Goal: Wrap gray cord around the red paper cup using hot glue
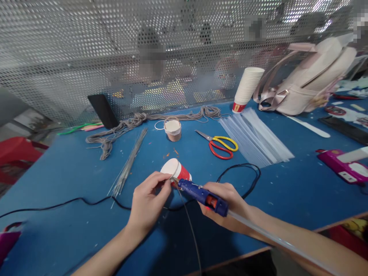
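A red and white paper cup lies tilted at the middle of the table, its white round end turned toward the left. Thin grey cord runs along that end's edge and hangs down toward the table's front. With thumb and fingertips closed, my left hand pinches the cord at the cup's edge. My right hand grips a blue hot glue gun, its nozzle touching or almost touching the cup beside my left fingertips. From the gun's rear extends a long clear glue stick.
Behind the cup stand a small cord-wrapped cup and scissors. Wire lengths lie left; clear glue sticks, stacked cups and a backpack sit right. A black cable crosses the table. A perforated screen borders the back.
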The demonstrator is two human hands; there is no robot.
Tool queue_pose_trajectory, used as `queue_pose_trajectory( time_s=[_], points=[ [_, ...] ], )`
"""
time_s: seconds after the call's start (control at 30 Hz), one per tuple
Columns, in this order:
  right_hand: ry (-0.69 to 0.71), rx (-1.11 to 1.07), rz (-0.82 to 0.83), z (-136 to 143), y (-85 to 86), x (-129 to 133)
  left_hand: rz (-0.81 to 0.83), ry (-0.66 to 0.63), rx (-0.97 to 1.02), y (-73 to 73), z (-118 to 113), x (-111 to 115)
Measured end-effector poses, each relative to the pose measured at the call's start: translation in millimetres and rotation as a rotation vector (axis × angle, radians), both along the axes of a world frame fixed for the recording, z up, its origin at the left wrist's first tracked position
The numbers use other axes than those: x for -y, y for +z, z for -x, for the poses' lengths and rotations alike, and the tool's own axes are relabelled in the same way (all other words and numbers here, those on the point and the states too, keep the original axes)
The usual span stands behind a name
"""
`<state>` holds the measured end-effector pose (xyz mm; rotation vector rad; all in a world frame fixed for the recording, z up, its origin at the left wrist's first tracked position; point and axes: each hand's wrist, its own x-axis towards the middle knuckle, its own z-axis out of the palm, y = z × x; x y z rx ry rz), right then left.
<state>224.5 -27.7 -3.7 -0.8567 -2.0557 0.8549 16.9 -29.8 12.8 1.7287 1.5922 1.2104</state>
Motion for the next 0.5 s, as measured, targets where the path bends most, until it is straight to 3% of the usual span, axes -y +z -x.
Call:
queue_pose_trajectory(
  time_s=[0.5],
  points=[
    [-0.013,0.011,-0.029,-0.3,-0.8,0.0,-0.023,-0.005,-0.018,-0.6,-0.7,0.7]
  ],
)
